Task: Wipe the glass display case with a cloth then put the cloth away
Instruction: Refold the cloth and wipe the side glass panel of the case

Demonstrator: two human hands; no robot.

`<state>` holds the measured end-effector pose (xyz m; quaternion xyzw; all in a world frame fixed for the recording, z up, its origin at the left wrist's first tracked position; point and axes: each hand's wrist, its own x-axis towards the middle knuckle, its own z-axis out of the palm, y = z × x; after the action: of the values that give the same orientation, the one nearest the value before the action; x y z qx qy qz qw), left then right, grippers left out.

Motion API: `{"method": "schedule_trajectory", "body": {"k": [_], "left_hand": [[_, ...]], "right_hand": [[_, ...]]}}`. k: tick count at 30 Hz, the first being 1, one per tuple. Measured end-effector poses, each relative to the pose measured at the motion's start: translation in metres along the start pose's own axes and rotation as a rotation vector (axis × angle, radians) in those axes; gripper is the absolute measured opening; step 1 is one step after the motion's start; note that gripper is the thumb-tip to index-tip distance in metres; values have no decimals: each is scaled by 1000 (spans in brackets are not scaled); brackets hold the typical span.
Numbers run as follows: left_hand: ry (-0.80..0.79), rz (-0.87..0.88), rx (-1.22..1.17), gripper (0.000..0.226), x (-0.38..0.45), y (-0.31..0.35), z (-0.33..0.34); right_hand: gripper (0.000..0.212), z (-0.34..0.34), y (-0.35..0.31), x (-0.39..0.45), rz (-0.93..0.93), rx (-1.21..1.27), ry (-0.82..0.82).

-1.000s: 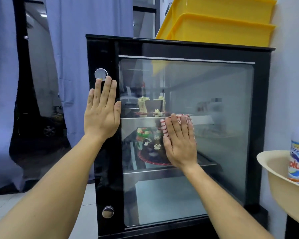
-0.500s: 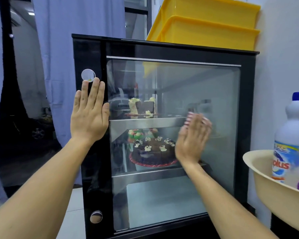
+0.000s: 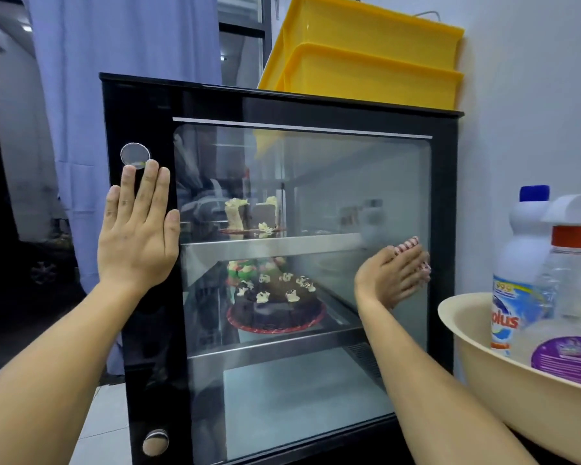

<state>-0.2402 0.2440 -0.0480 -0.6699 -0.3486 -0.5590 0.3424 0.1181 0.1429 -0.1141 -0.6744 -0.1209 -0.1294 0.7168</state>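
Glass display case (image 3: 316,182) upright at centre, black-framed. Left hand (image 3: 136,226) at 9 o'clock of the pane, fingers straight and together, flat against the black frame just below a round silver disc (image 3: 135,155). Right hand (image 3: 391,278) at 3 o'clock of the pane, fingers extended, pressing a red-and-white striped cloth (image 3: 408,246) against the glass; cloth mostly hidden beneath the fingers. Inside: chocolate cake (image 3: 275,305) on the middle shelf, cake slices (image 3: 249,214) on the shelf above. 2 stacked yellow bins (image 3: 366,68) at 12 o'clock. Cream basin (image 3: 503,391) at 4 o'clock, holding a white bottle (image 3: 520,263) and a spray bottle (image 3: 574,270).
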Motion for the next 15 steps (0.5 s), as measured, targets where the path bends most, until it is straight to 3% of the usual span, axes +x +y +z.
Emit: {"method": "schedule_trajectory", "body": {"k": [4, 6, 9, 13, 15], "left_hand": [[0, 1, 9, 63, 0, -1, -1], [-7, -1, 10, 63, 1, -1, -1], [-8, 1, 1, 63, 0, -1, -1], [10, 3, 0, 63, -1, 0, 0], [26, 3, 4, 63, 0, 0, 0]], "right_hand": [[70, 9, -43, -3, -458, -104, -92], [68, 11, -70, 17, -575, -108, -123], [63, 7, -83, 48, -417, -59, -83], [63, -4, -53, 65, 113, 67, -9], [65, -4, -46, 49, 261, 114, -47]]}}
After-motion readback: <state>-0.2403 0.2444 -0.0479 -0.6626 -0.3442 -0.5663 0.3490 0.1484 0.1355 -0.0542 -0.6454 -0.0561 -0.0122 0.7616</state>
